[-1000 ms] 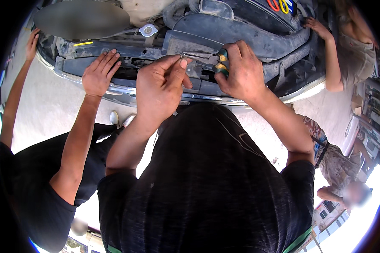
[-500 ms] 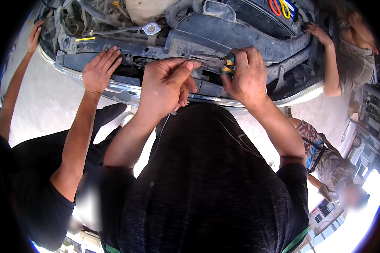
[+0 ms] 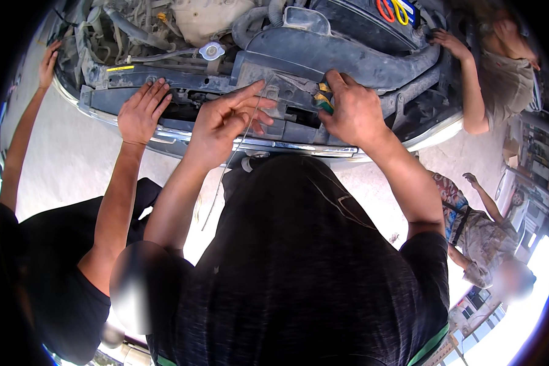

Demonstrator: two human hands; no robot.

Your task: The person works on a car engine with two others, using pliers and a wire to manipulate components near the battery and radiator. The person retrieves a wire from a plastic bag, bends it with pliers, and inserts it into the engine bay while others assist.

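My right hand [image 3: 355, 110] is closed around the yellow and green handles of long-nosed pliers [image 3: 299, 83]. Their jaws point left over the front panel of an open car engine bay. A thin wire [image 3: 233, 152] runs down and left from near the jaw tips, bends slightly and hangs past the chrome edge. Beside it my left hand [image 3: 219, 131] is open, fingers spread, with the wire crossing in front of its fingers. Whether the jaws grip the wire is too small to tell.
A person in black on the left rests one hand [image 3: 141, 113] on the front panel, the other [image 3: 47, 64] on the fender. Another person's hand [image 3: 451, 44] touches the bay's right side. A radiator cap [image 3: 211, 50] and red and yellow loops [image 3: 393, 11] lie beyond.
My left hand has let go of the wire, spread its fingers and moved left. The wire now hangs in a longer line. The pliers stay in my right hand.
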